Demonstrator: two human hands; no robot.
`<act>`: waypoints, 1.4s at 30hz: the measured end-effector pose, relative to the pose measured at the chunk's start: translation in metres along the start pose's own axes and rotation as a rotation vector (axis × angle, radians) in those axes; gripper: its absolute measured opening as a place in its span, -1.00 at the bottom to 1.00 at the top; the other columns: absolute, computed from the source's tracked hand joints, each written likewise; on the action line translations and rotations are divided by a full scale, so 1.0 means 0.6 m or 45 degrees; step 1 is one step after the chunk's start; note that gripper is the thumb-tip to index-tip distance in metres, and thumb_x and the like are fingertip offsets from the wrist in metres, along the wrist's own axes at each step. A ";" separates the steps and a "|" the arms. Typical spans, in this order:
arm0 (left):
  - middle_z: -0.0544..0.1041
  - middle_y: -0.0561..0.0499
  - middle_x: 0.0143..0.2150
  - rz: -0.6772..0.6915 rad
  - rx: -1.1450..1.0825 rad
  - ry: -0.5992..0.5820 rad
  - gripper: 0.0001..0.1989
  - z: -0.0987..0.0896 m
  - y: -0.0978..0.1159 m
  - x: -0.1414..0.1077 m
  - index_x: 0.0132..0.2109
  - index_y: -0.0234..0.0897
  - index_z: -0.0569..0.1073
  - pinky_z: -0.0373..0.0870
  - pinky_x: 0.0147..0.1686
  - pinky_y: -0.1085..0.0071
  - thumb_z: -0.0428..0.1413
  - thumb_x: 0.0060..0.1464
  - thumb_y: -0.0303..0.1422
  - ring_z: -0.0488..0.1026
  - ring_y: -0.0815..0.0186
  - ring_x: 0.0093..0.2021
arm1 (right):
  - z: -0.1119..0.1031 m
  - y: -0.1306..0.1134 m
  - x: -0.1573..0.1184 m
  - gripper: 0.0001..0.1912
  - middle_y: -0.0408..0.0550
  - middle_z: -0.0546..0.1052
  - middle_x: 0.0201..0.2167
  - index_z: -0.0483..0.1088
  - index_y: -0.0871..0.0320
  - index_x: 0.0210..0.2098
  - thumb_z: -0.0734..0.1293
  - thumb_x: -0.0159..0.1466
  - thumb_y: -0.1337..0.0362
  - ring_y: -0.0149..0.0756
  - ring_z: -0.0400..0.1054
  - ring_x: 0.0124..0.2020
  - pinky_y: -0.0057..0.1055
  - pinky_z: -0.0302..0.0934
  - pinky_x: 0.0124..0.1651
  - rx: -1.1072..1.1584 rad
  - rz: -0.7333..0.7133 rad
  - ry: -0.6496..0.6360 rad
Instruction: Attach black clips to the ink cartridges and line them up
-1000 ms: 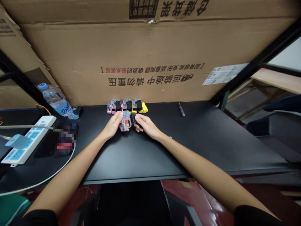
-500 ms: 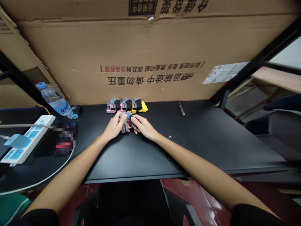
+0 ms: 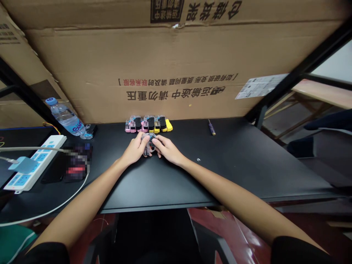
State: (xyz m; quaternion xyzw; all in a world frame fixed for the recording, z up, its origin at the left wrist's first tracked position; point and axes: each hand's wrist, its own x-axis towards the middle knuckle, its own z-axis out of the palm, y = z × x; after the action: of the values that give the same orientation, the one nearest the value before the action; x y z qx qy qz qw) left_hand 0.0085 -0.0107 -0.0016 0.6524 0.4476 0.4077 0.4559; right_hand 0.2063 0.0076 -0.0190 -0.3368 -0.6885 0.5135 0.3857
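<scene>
— What do we have in hand?
— A small clear cartridge [image 3: 148, 144], pinched between our left hand [image 3: 135, 149] and right hand [image 3: 167, 149], fingers of both curled shut on it, low over the black table [image 3: 242, 165] toward its far edge.
— And around it?
— A row of similar cartridges [image 3: 148, 124] sits just beyond, along that far edge against the cardboard box [image 3: 176, 66]. A screwdriver [image 3: 211, 128] lies well apart to the right; a water bottle [image 3: 67, 119] lies at the far left corner.

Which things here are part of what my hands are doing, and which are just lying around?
In hand: clear cartridge, held by left hand and right hand; row of cartridges just behind.

Lying about: screwdriver, water bottle, power strip, cardboard box.
</scene>
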 end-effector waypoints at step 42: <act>0.69 0.00 -0.28 0.243 0.402 0.199 -0.62 -0.042 0.010 0.012 -0.10 -0.26 0.69 0.41 -0.35 0.38 0.33 0.18 -0.03 0.47 0.30 -0.41 | -0.050 -0.016 0.016 -0.57 0.02 0.63 -0.17 0.57 0.12 -0.13 0.38 0.43 -0.13 -0.04 0.49 -0.09 -0.09 0.36 0.12 -0.394 -0.202 0.122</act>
State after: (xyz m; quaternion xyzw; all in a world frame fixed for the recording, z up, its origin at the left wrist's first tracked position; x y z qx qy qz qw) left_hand -0.0122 0.0009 0.0116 0.7215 0.4762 0.4234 0.2711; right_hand 0.2274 0.0272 -0.0024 -0.3609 -0.7646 0.3526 0.4011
